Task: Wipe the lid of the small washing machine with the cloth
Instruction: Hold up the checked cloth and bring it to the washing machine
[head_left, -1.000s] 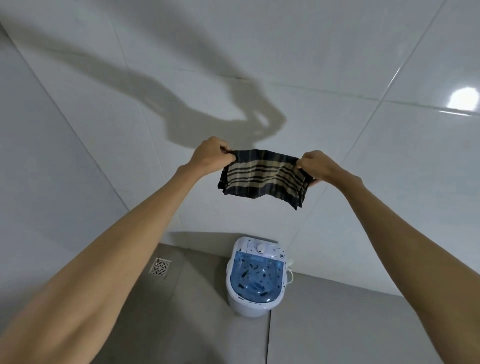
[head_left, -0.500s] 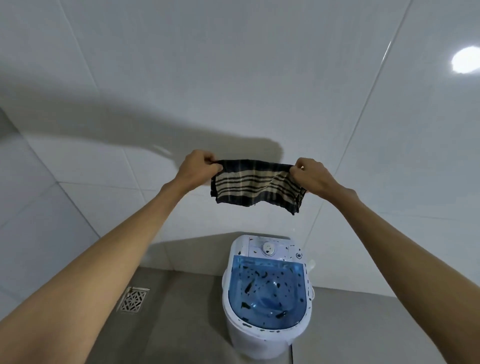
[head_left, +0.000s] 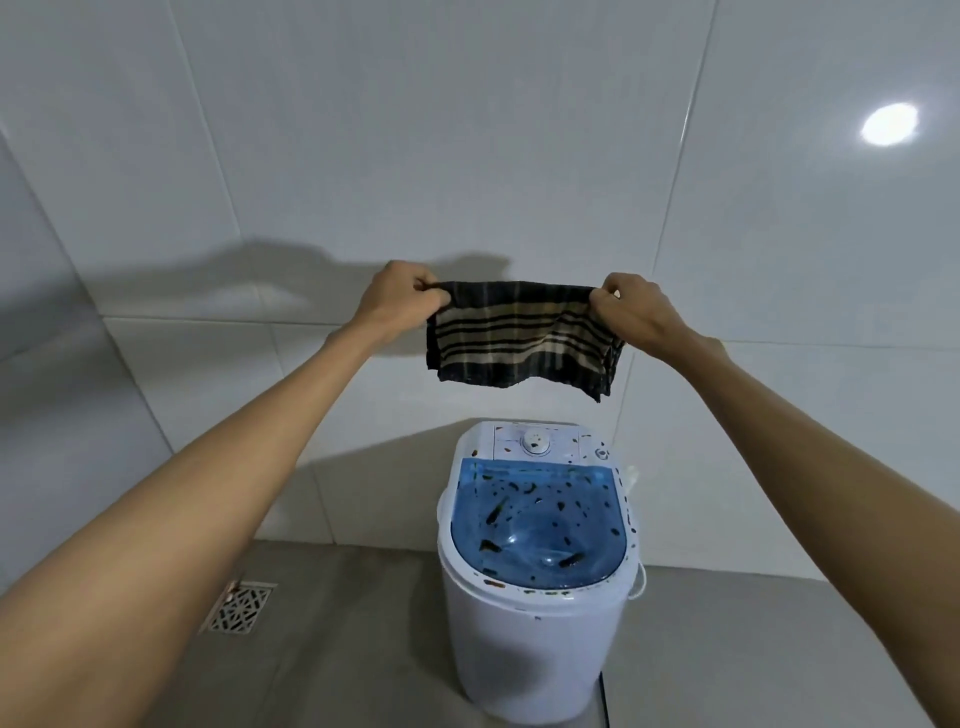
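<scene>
- A person stretches a dark cloth (head_left: 522, 338) with tan stripes between two raised hands, in the air above a small washing machine (head_left: 535, 597), with a clear gap between cloth and machine.
- The left hand (head_left: 397, 299) is clenched tight on the cloth's upper left corner; the right hand (head_left: 636, 312) pinches the upper right corner, fingers closed on the fabric.
- The cloth hangs flat, its lower edge free and its right side drooping a little lower.
- The machine, white with a translucent blue lid (head_left: 537, 525), stands on a grey floor against a white tiled wall (head_left: 467, 130).
- Dark smears and specks dot the lid and the white rim around it.
- A round knob (head_left: 535, 441) sits on the white panel behind the lid.
- A floor drain (head_left: 240, 608) lies well to the machine's left.
</scene>
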